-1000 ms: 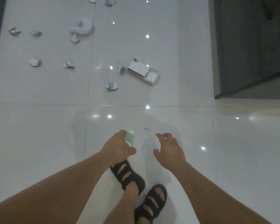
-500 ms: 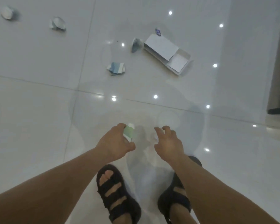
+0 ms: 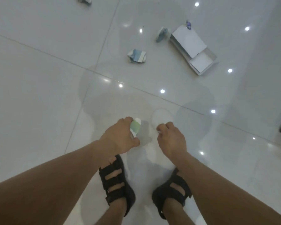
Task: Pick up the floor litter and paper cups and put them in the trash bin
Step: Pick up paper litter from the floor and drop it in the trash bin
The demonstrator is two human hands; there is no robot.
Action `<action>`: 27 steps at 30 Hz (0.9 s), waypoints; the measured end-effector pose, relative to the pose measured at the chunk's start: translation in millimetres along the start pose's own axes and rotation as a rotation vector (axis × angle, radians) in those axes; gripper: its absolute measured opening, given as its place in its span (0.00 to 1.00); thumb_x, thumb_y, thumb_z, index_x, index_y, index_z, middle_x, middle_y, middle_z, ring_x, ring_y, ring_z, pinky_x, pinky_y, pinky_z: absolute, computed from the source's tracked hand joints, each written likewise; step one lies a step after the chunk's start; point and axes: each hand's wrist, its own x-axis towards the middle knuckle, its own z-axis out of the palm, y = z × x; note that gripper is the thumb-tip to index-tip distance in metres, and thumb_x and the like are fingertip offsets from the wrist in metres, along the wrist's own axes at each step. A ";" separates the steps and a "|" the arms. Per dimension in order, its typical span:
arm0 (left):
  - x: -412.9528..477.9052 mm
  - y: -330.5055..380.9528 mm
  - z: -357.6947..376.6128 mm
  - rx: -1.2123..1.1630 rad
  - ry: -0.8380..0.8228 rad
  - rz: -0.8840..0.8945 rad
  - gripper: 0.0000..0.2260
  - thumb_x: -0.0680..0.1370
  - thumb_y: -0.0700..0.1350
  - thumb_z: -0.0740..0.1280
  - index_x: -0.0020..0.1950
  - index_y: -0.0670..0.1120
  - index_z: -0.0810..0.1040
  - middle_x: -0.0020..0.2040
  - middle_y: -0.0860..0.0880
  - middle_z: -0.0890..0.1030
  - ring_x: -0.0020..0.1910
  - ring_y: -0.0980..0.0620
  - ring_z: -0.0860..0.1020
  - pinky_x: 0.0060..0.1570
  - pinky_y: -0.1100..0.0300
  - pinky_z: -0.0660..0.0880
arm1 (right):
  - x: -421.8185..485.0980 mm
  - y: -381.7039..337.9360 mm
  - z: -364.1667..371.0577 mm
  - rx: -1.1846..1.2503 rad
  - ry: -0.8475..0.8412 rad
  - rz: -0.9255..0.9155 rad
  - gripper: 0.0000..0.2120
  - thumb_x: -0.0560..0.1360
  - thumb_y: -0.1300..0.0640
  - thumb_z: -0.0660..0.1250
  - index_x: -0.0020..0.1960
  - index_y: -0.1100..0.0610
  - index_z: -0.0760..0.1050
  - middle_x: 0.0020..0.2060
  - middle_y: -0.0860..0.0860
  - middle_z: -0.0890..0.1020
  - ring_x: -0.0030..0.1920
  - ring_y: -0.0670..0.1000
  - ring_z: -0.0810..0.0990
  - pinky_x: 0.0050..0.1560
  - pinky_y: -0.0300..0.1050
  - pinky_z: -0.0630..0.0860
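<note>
**A:** What is changing right now?

**B:** The right hand point(image 3: 170, 138) is closing. A second ago its fingers were spreading above the floor point(image 3: 39, 111). Now they are curling in and seem to be pinching a tiny scrap point(image 3: 159, 132) at the fingertips. It is showing only as a pale speck, so I am not claiming it for certain.

**A:** And the other one?

**B:** The left hand point(image 3: 120, 138) is still clutching the green-and-white wad point(image 3: 135, 128). It is hovering just left of the right hand and a little beyond the near sandals point(image 3: 118, 181).

**A:** What is that meaning for the job?

**B:** Both hands are filling up, and the near patch of floor is looking finished. The far litter is also looming larger than before. The blue-and-white crumple point(image 3: 137, 56) is lying far and centre. The crushed cup point(image 3: 162, 34) is lying beyond it, with the flattened box point(image 3: 193, 47) just to its right.

**A:** Is the trash bin showing?

**B:** No, it is not appearing anywhere. I am guessing the person is either going for one more piece or needing the bin soon, since little room is remaining in either grip.
</note>
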 end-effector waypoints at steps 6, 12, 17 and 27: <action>-86.2 22.0 -75.5 -0.088 0.101 -0.016 0.32 0.72 0.54 0.71 0.72 0.50 0.62 0.60 0.49 0.72 0.53 0.51 0.73 0.51 0.60 0.70 | -47.1 -71.4 -106.2 -0.003 0.025 -0.138 0.14 0.81 0.58 0.58 0.64 0.53 0.75 0.57 0.52 0.76 0.46 0.57 0.80 0.42 0.42 0.69; -197.5 13.0 -164.4 -0.178 0.265 -0.085 0.30 0.71 0.54 0.71 0.69 0.49 0.64 0.58 0.49 0.71 0.49 0.51 0.72 0.48 0.59 0.68 | -106.2 -169.8 -211.6 -0.069 0.051 -0.283 0.15 0.81 0.58 0.58 0.64 0.51 0.75 0.58 0.51 0.77 0.52 0.55 0.80 0.47 0.40 0.69; -288.4 -12.1 -221.7 -0.236 0.391 -0.173 0.28 0.69 0.54 0.70 0.67 0.51 0.65 0.59 0.50 0.71 0.48 0.50 0.72 0.45 0.59 0.68 | -152.9 -253.1 -269.2 -0.102 0.067 -0.394 0.16 0.82 0.58 0.56 0.67 0.51 0.74 0.59 0.51 0.77 0.53 0.53 0.78 0.47 0.36 0.64; -483.7 -75.1 -242.3 -0.543 0.650 -0.388 0.32 0.71 0.52 0.71 0.72 0.51 0.62 0.63 0.47 0.70 0.56 0.47 0.74 0.51 0.60 0.69 | -280.5 -420.2 -300.1 -0.213 -0.014 -0.743 0.16 0.82 0.58 0.56 0.66 0.52 0.74 0.58 0.52 0.77 0.53 0.54 0.78 0.47 0.40 0.66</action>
